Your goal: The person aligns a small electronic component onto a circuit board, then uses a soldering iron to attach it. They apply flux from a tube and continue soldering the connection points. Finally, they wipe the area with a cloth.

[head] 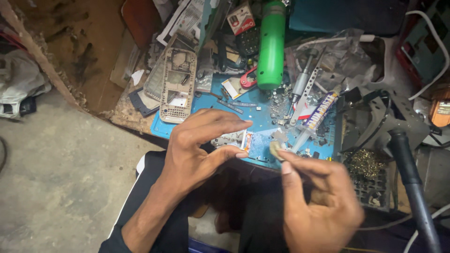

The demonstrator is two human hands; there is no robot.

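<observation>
1. Far left on the table (140, 117): a grey phone housing (177, 84) lying flat, long axis running away from the viewer, well apart from both hands.
2. Left hand (197, 150) over the near edge of the blue work mat (262, 117): thumb and forefinger closed to a narrow pinch on a small circuit board (251, 142) (blue, with a lighter strip at its left end), other fingers fanned out above it.
3. Circuit board held roughly level, long axis lying left to right, its free right end pointing at the other hand; gripped at the left end only.
4. Just right of the board: a small tan scrap (275, 149) (cloth or eraser, cannot tell which) nipped tight between thumb and forefinger of the right hand (318, 201), touching or all but touching the board's right edge.
5. Right hand lower and nearer the viewer than the left, somewhat blurred, remaining fingers curled in.
6. Behind the hands: a green can (272, 44) lying on the mat, then a syringe of paste (315, 119) slanting down toward the scrap.
7. Far right: a dark tool handle (408, 173), untouched.
</observation>
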